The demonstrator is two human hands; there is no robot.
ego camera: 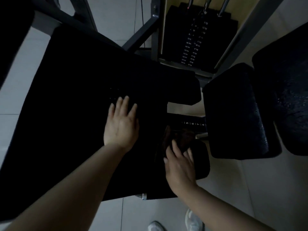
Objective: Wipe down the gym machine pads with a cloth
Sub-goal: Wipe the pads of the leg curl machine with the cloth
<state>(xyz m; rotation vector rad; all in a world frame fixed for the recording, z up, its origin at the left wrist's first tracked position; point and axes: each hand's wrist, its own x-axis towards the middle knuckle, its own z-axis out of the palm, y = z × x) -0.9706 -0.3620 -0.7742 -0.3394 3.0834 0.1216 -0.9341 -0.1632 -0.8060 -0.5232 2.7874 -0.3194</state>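
We look down on a large black seat pad point(80, 114) of a gym machine, dimly lit. Our left hand point(120, 124) lies flat on it, fingers straight and spread – a released grip, pressing the pad near its right-hand edge. Our right hand point(180, 165) rests with relaxed fingers on a dark brownish cloth point(176, 139), which is bunched at the pad's lower right corner, beside a notch where the pad's edge steps inward; we cannot tell whether any fingertip curls into the fabric. Just right of the notch runs a numbered adjustment bar point(194, 123), and beyond it stands a second, smaller pad point(235, 112), apart from the seat by a narrow gap of pale floor point(250, 189). The weight stack point(195, 40) sits at the top – open tiled floor lies below the pad's near edge, where white shoes point(193, 220) show
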